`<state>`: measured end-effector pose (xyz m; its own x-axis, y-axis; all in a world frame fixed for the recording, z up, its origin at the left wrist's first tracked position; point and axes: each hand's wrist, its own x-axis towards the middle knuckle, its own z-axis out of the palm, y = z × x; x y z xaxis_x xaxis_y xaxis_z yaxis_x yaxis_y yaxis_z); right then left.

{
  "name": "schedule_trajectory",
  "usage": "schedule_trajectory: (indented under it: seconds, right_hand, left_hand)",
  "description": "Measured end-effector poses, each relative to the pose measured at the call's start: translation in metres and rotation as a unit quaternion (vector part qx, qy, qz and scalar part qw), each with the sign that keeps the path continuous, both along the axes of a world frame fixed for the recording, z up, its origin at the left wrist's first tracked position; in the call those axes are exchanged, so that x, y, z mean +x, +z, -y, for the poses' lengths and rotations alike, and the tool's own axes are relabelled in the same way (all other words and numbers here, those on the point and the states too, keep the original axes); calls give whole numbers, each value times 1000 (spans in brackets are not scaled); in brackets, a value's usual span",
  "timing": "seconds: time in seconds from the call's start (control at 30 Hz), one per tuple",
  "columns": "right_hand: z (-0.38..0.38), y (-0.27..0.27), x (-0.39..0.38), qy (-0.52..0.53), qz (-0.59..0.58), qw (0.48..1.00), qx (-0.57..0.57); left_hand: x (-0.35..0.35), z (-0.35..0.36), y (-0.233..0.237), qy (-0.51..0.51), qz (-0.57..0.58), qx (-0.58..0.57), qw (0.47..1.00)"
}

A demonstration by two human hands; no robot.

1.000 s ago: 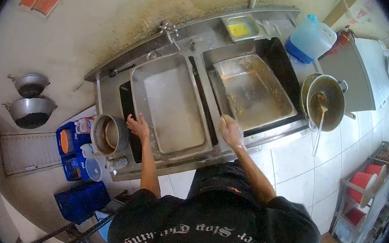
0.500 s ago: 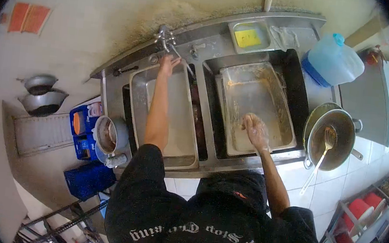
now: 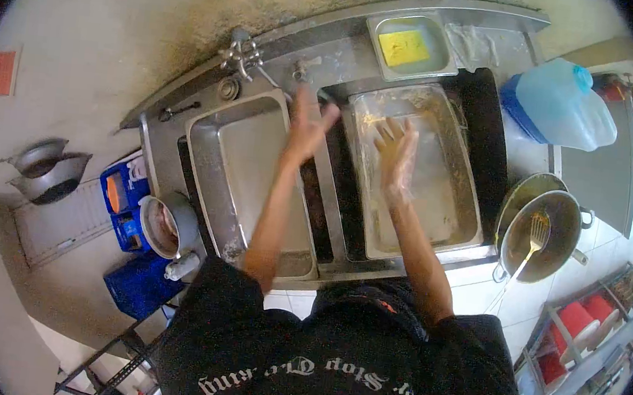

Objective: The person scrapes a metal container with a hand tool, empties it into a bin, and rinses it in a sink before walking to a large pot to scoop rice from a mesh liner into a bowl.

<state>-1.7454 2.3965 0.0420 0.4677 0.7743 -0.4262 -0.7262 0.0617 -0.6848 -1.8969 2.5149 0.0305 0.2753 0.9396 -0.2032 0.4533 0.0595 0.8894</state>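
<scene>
Greasy steel tray (image 3: 449, 184) is seen set in the right-hand basin of the sink (image 3: 186, 118), smeared with brown residue along its walls. The right hand (image 3: 394, 153) is held directly over the tray's far left part, palm flat and fingers spread, with nothing gripped; whether it touches the metal cannot be told. The left hand (image 3: 305, 125) is raised just beside it, over the divider between the basins, likewise spread wide and empty. A cleaner tray (image 3: 239, 162) is lodged in the left basin, below the tap (image 3: 243, 55). A small pan with a yellow sponge (image 3: 403, 46) is placed on the back ledge, a blue water jug (image 3: 565, 104) to its right, and a pot holding a slotted utensil (image 3: 543, 233) near the tray's right edge.
</scene>
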Motion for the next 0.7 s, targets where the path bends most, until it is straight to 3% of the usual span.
schedule_trajectory:
  seconds: [0.07, 0.1, 0.17, 0.2, 0.27, 0.4, 0.43, 0.47, 0.5, 0.57, 0.6, 0.67, 0.7]
  right_hand:
    - [-23, 15, -19, -20, -34, 999, 12]
    - [-33, 18, -28, -45, -69, 996, 27]
    - [-43, 20, -46, -40, -44, 998, 14]
    - [-46, 24, -55, -26, 49, 997, -54]
    - [-57, 3, -62, 45, 274, 944, -178]
    - [-70, 28, -79, -10, 247, 954, -169]
    - [-71, 17, -80, 12, 319, 928, -192]
    - [-75, 5, -81, 33, 389, 896, -213]
    - [-81, 11, -83, 27, 387, 898, -209]
    - [-89, 21, -90, 18, 364, 898, -246]
    - [-90, 33, -97, 15, 359, 900, -245]
    - [-85, 66, -113, 42, 536, 806, -248]
    - [-87, 77, -119, 40, 532, 808, -251]
  left_hand:
    - [12, 66, 39, -111, 185, 102, 971]
    - [10, 85, 56, -149, 76, 251, 953]
    - [8, 109, 65, -79, 88, 322, 939]
    - [4, 115, 62, -72, 83, 326, 939]
    - [-4, 114, 54, 44, 71, 382, 921]
    - [-27, 91, 77, -34, -38, 361, 931]
    - [-31, 93, 78, -37, -38, 364, 930]
    - [-35, 97, 78, -31, 33, 314, 948]
    - [-40, 98, 76, -26, 103, 262, 959]
    - [-47, 101, 68, -33, 65, 269, 960]
    - [-47, 102, 65, 22, 99, 254, 962]
    - [-48, 100, 67, 91, 143, 230, 958]
    - [-50, 96, 64, 87, 140, 230, 959]
